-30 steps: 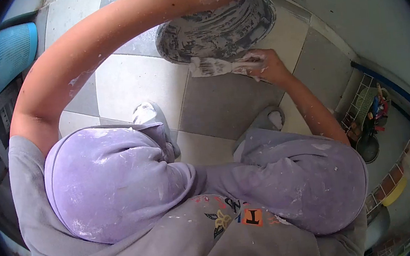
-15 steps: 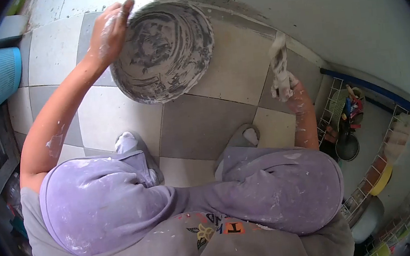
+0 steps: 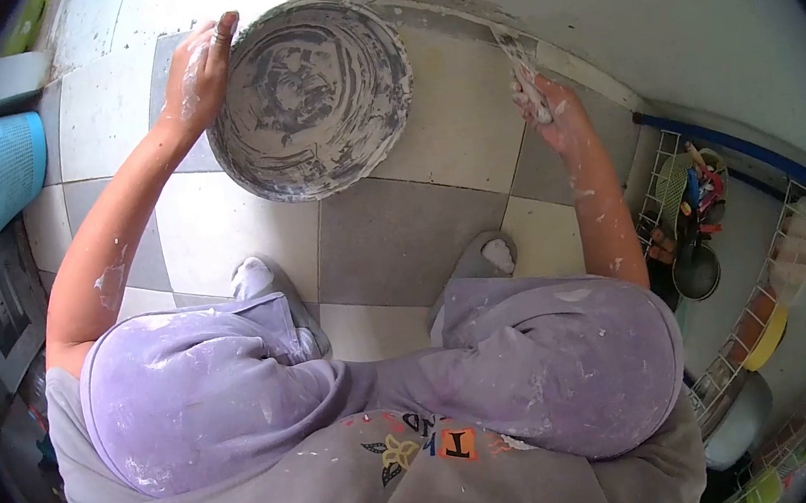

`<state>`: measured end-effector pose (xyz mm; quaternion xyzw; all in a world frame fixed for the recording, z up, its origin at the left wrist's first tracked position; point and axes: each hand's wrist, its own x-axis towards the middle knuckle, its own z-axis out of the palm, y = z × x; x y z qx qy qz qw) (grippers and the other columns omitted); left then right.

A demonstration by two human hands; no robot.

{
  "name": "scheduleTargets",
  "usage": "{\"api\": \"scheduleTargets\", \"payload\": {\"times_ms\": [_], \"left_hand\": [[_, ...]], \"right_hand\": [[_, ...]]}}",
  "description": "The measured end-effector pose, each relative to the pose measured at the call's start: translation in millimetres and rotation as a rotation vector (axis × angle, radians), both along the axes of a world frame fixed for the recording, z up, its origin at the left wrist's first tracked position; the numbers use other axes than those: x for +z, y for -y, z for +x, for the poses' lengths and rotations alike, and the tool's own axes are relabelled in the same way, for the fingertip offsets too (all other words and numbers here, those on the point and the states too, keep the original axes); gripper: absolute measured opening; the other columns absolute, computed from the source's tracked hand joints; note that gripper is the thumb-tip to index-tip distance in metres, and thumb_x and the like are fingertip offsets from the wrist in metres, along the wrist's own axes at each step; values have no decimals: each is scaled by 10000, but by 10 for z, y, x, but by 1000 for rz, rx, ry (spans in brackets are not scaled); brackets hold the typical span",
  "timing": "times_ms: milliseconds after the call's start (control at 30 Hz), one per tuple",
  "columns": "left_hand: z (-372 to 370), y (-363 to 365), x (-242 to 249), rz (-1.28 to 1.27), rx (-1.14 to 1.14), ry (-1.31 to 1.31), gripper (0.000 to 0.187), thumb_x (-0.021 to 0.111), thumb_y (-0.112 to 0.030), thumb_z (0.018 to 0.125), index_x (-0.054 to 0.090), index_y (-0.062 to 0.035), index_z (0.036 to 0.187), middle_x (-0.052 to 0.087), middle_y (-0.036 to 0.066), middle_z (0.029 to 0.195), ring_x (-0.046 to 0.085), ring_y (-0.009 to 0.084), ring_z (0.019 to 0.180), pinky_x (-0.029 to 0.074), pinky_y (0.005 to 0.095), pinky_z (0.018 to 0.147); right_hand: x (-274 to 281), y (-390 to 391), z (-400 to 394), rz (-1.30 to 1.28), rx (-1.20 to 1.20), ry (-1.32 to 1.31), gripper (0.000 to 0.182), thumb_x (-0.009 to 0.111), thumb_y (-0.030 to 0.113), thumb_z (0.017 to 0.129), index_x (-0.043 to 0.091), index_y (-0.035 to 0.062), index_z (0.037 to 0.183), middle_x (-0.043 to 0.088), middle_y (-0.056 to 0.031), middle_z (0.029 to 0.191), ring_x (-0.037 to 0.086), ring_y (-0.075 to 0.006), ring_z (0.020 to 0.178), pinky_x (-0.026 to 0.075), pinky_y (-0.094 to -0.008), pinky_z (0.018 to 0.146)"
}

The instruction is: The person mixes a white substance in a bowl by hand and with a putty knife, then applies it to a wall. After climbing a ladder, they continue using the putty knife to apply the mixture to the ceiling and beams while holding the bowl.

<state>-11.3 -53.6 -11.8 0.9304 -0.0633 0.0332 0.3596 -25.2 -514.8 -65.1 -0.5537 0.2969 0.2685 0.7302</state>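
A round, dark basin (image 3: pixel 309 104) stands tilted on the tiled floor, its inside smeared with grey-white paste. At its upper left edge, my left hand (image 3: pixel 197 72) is closed on the rim, with white smears on its back; some fingers are hidden. To the right of the basin and apart from it, my right hand (image 3: pixel 550 108) is wrapped around the handle of a putty knife (image 3: pixel 518 61) coated in white paste. The blade points up and left, near the foot of the wall.
A pale wall (image 3: pixel 593 6) with dark stains rises beyond the basin. On the right stands a white wire rack (image 3: pixel 660 170) with utensils and a pan. At left are a blue perforated basket (image 3: pixel 6 170) and a grey appliance (image 3: pixel 1 304). My knees and slippers are below the basin.
My right hand has moved up and turned, so the putty knife now points up-left instead of upright. The basin and my left hand have shifted slightly left in view.
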Motion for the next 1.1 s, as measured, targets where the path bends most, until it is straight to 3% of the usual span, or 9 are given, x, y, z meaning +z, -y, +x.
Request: {"api": "scheduleTargets", "payload": {"times_ms": [133,233,300,367,433,633,933,1033,1100], "left_hand": [[-16,-19,27,8,4,-50,628,313,-447,1027,516,95,783,507,194,765,473,316,692,402,381,716],[-49,-17,23,-31,16,-62,612,307,-438,1029,537,93,831,528,198,796,481,321,717,411,364,733],[-63,-21,38,-18,45,-110,595,308,-430,1031,538,90,856,529,197,801,476,318,723,414,355,740],[-70,-28,43,-15,53,-129,581,310,-423,1033,537,87,872,524,192,800,467,313,723,414,350,745],[-77,-30,31,-27,44,-119,569,313,-418,1033,532,85,881,515,185,791,454,306,717,413,350,746],[-51,-59,24,36,41,-136,590,314,-428,1031,509,86,818,496,194,774,442,307,702,406,372,729],[-39,-24,27,-1,40,-110,604,315,-445,1027,514,84,815,497,184,759,448,303,686,401,366,709],[-45,-38,15,-2,25,-94,597,320,-452,1024,505,81,827,488,177,753,441,282,682,400,369,707],[-55,-30,34,-13,18,-100,592,324,-458,1022,494,76,834,480,173,748,429,274,686,401,370,711]], "right_hand": [[113,-129,416,-63,-59,-60,258,565,134,926,539,-17,1134,614,-97,963,573,-167,726,505,-258,621],[147,-57,807,183,-180,-77,256,544,28,899,516,-67,1136,595,-147,977,570,-193,739,520,-275,633],[209,-9,890,12,36,213,270,531,-22,876,503,-95,1134,582,-179,990,567,-209,746,526,-275,626],[384,-13,955,91,16,218,288,516,-54,860,491,-114,1140,570,-201,1001,560,-220,748,527,-265,618],[664,-67,1002,418,-234,-62,307,500,-68,852,479,-125,1153,558,-213,1009,549,-227,743,522,-247,607],[908,-251,508,104,-260,22,350,473,-40,899,409,-139,1229,490,-145,899,481,-165,698,465,-223,555],[206,-138,671,323,-209,-104,223,488,-14,917,470,-133,1105,483,-103,823,448,-148,672,445,-241,523],[313,-266,777,150,-306,-67,233,504,-18,905,469,-142,1099,473,-93,800,441,-148,666,445,-237,532],[57,29,910,19,-63,168,245,503,-18,901,457,-147,1104,472,-102,819,454,-153,673,448,-235,537]]}}
